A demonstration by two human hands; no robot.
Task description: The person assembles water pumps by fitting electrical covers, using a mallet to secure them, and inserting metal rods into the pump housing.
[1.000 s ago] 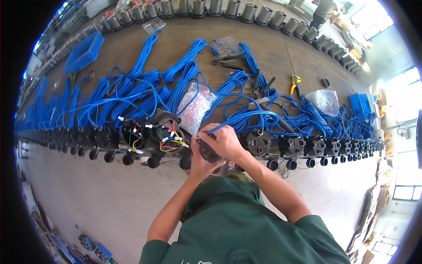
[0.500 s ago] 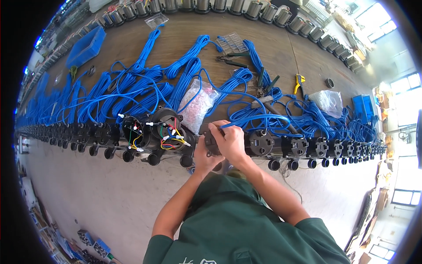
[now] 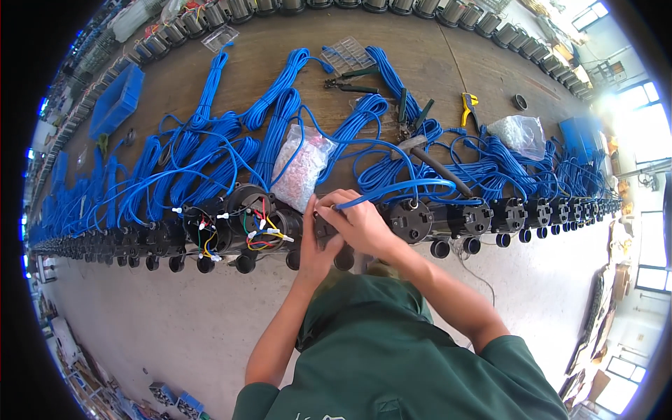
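Between my hands sits a black round end cover [image 3: 325,229], on a black cylinder in the row along the table's near edge. My left hand [image 3: 314,253] grips the cover from the left and below, with its thumb across the lower right side. At the cover's upper edge, my right hand [image 3: 360,225] bends over with fingertips pinched together beside the left fingertips; what they pinch is hidden. A blue cable [image 3: 402,187] loops out from under the right hand. To the left stand uncovered cylinder ends with coloured wires [image 3: 264,227] and white connectors.
A clear bag of small pinkish parts [image 3: 301,166] lies just beyond my hands. Blue cable coils [image 3: 280,133] cover the table. A hammer [image 3: 437,168], yellow-handled pliers [image 3: 469,108] and green-handled pliers [image 3: 357,89] lie farther off. A covered cylinder [image 3: 411,220] stands to the right.
My right fingers have slid left over the cover to its upper left edge. The left fingers have straightened upward along its side. The whole view has shifted slightly.
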